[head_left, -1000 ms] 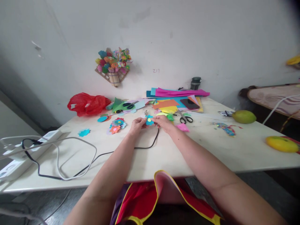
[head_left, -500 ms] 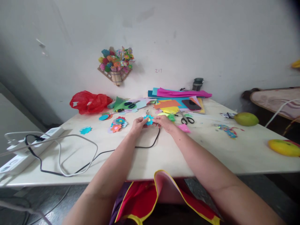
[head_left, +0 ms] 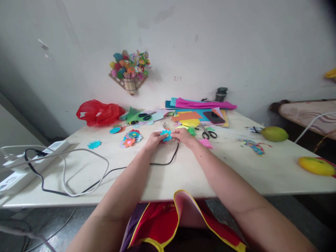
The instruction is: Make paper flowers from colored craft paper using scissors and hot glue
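Observation:
Between my two hands is a blue paper flower (head_left: 165, 135) with a small yellow centre. My left hand (head_left: 154, 139) grips its left edge, the thumb lying over the petals. On the other side my right hand (head_left: 183, 135) pinches the right edge. Part of the flower is covered by my fingers. To the left lies a pile of layered paper flowers (head_left: 129, 142) in orange, blue and red. Farther left is a single blue flower cutout (head_left: 94, 144), and behind the pile are round paper discs (head_left: 116, 130).
Black-handled scissors (head_left: 209, 134) and a pink paper scrap (head_left: 205, 142) lie right of my hands. Coloured sheets (head_left: 186, 116) and a phone (head_left: 214, 117) are behind. A power strip (head_left: 34, 168) with looping cables sits left; mangoes (head_left: 274, 133) lie right, a red bag (head_left: 99, 112) back left.
Both hands keep hold of the blue flower, with the left thumb shifting slightly over its centre. The whole view has moved a little; the other things stay put.

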The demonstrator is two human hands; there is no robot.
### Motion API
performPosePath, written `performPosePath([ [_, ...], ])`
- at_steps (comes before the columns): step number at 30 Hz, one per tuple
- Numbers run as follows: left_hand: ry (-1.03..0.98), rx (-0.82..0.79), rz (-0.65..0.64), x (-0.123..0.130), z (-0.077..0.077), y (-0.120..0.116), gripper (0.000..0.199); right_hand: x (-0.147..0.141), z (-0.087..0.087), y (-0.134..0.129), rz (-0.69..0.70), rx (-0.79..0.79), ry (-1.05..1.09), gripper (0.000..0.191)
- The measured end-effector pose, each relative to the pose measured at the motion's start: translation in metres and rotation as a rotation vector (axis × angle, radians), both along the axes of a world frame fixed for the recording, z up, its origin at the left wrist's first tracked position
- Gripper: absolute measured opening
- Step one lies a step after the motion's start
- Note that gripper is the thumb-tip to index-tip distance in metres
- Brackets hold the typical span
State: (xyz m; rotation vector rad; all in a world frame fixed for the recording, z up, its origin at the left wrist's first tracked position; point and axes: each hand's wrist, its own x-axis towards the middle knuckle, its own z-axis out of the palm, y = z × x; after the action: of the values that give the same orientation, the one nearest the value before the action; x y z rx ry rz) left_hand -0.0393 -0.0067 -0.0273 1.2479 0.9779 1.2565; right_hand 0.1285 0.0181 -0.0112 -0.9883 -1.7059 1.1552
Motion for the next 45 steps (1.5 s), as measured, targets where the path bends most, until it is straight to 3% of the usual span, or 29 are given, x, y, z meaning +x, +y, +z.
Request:
performPosePath([
  [21, -0.022, 0.016, -0.116, 0.0021, -0.0007, -0.0011, 0.035, -0.003, -0.003, 0.0009, -0.002, -0.002, -0.011, 0.01],
  [45, 0.056, 0.017, -0.052, 0.004, -0.001, 0.001, 0.036, -0.0091, -0.0049, -0.0005, -0.056, -0.025, 0.014, 0.007],
])
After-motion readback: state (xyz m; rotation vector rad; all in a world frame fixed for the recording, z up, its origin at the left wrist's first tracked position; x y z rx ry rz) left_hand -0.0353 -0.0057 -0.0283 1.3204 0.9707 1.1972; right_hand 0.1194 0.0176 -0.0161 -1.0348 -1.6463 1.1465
